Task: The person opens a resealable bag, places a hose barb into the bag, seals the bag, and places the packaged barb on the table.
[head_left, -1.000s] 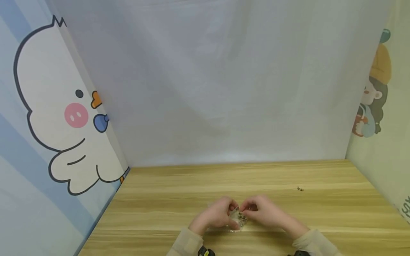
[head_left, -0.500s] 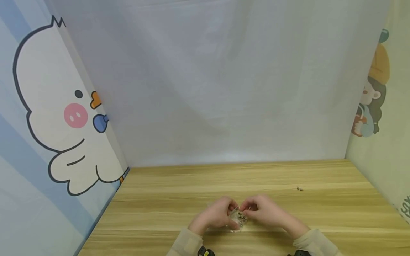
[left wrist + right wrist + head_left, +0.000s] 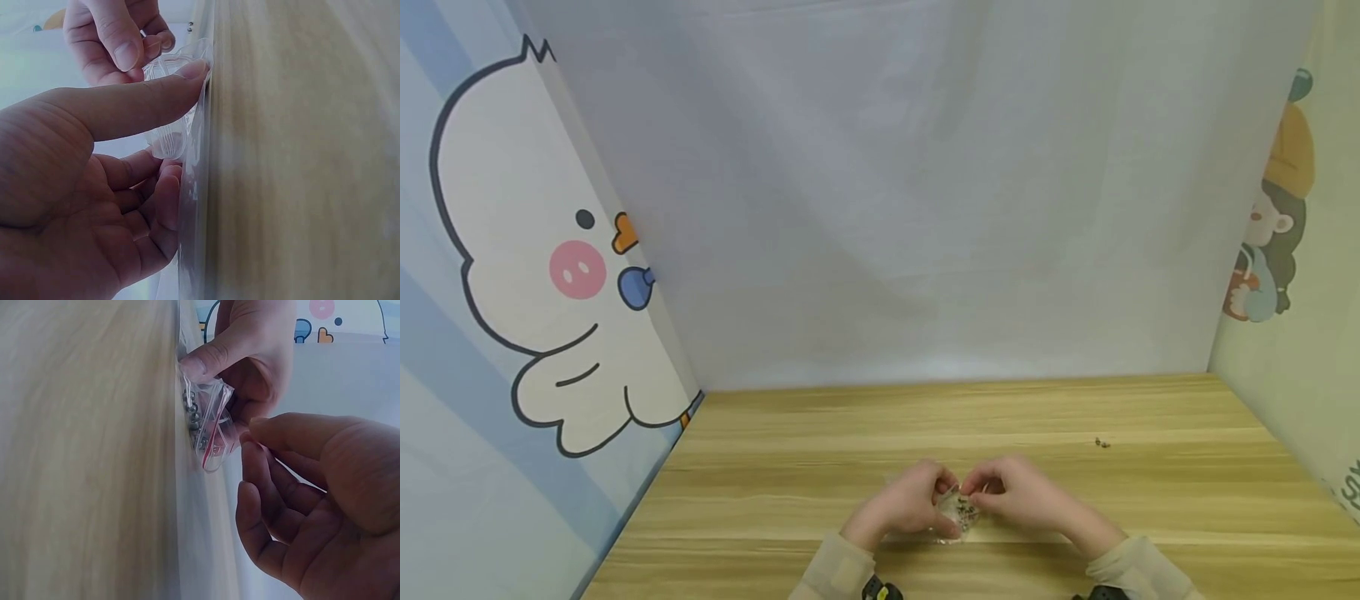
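Note:
A small clear zip bag with a red line along its mouth lies low over the table, several small round metal pieces inside it. My left hand grips the bag from the left, thumb on the near side and fingers curled behind, as the left wrist view shows. From the right, my right hand pinches at the bag's mouth with thumb and index fingertip, the other fingers loosely curled. In the left wrist view the bag's clear folds show between the left thumb and fingers.
Several tiny dark metal pieces lie on the wood-grain table, behind and right of my right hand. A pale cloth hangs at the table's back. Printed panels with cartoon figures stand at the left and right sides.

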{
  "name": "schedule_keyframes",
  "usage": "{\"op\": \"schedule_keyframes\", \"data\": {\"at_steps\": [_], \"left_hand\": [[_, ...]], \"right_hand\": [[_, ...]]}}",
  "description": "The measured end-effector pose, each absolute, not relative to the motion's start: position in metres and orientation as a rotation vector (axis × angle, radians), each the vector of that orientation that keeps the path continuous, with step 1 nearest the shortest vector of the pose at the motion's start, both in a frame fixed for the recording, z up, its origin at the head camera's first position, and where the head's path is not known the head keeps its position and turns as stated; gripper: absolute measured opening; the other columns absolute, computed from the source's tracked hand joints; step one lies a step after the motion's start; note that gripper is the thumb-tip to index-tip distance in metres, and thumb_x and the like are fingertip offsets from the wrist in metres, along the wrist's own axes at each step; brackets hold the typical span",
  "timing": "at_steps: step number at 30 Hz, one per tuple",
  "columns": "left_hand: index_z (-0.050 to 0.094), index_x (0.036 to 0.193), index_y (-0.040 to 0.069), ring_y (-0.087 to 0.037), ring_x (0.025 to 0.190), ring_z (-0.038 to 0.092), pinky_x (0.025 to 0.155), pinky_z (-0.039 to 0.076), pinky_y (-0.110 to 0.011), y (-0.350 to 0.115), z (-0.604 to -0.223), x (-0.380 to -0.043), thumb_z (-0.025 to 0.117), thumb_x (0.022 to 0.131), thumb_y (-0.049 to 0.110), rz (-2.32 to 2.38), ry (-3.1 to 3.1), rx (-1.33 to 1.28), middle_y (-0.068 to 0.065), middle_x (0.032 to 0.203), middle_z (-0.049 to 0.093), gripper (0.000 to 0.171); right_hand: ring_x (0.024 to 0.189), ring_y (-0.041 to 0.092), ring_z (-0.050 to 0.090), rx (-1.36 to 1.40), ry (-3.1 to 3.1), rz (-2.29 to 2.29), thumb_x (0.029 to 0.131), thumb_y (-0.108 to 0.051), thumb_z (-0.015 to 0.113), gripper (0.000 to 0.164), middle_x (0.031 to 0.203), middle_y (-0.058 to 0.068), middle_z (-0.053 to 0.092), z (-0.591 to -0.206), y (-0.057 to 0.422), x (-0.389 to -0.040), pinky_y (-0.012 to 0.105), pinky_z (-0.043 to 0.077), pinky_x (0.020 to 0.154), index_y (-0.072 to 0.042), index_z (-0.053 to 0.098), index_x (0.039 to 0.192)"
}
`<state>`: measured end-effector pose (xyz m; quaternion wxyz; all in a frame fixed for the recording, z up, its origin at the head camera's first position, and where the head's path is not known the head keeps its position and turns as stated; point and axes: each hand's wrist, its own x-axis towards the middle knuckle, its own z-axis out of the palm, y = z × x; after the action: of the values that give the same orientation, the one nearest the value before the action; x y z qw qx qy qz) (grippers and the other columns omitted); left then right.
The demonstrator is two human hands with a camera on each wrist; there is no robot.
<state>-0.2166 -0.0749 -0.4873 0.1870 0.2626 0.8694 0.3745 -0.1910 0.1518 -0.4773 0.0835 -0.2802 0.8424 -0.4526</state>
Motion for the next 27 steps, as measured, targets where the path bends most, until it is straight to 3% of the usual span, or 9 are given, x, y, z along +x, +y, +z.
{"op": "schedule_keyframes", "data": {"at_steps": [27], "left_hand": [[0.069,0.117,0.003,-0.009,0.087,0.058,0.080,0.052,-0.025,-0.075,-0.487,-0.216,0.097,0.073,0.006,1.081,2.445,0.715,0.004,0.101,0.064,0.052]], "right_hand": [[0.085,0.009,0.067,-0.795,2.543,-1.292,0.098,-0.011,0.075,0.013,0.097,-0.003,0.075,-0.484,0.173,-0.201,0.028,0.055,0.077,-0.007,0.078,0.109]]}}
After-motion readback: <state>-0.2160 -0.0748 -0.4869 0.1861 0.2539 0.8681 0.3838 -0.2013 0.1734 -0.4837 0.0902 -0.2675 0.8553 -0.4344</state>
